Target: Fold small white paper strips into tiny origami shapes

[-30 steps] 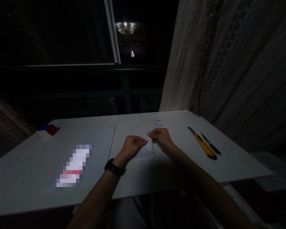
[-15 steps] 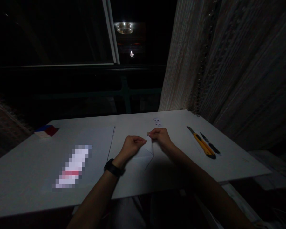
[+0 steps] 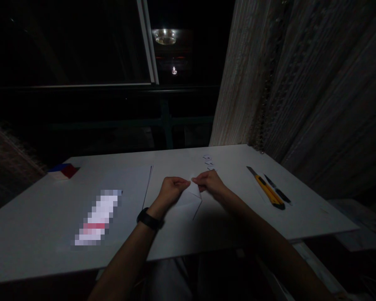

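Note:
A folded sheet of white paper (image 3: pixel 188 200) is between my hands, low over the middle of the table. My left hand (image 3: pixel 173 190), with a dark watch on its wrist, pinches the paper's upper edge from the left. From the right, my right hand (image 3: pixel 209 183) pinches the same upper part, its fingertips close to the left ones. A crease and a pointed flap show at the paper's right side. Just beyond my right hand lie several small white paper pieces (image 3: pixel 208 161) with dark marks. How the fold sits under my fingertips is too dim to tell.
On the white table (image 3: pixel 232 230), a yellow utility knife (image 3: pixel 266 190) and a dark pen (image 3: pixel 277 189) lie at the right. White sheets (image 3: pixel 131 188) and a blurred-out bright rectangle (image 3: pixel 98 217) lie left; a colored cube (image 3: pixel 62 171) sits far left. Curtains (image 3: pixel 238 83) hang behind.
My right hand has come slightly down and in toward my left, and the fingertips are closer together. The paper's upper part is now folded differently, with more of its flap showing between the hands.

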A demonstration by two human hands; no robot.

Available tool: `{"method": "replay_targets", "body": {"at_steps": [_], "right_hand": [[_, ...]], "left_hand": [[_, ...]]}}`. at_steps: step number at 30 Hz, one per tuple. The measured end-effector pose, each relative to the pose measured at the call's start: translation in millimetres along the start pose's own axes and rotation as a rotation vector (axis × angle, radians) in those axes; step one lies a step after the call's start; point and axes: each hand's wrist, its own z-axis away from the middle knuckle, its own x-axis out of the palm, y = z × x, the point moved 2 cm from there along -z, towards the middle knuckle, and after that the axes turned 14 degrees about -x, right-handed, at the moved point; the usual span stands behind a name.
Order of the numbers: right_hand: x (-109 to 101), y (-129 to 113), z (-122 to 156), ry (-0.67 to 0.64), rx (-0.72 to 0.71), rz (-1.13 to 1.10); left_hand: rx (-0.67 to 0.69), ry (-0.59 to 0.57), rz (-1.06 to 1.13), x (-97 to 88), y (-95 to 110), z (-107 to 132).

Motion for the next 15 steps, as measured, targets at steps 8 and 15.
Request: {"method": "replay_targets", "body": {"at_steps": [8, 15], "right_hand": [[2.6, -1.0, 2.5, -0.084, 0.070, 0.050], [2.1, 4.3, 1.5, -0.106, 0.071, 0.022]], "left_hand": [[-0.039, -0.044, 0.102, -2.0, -2.7, -2.7], [-0.071, -0.061, 0.185, -2.6, -5.0, -5.0]]}}
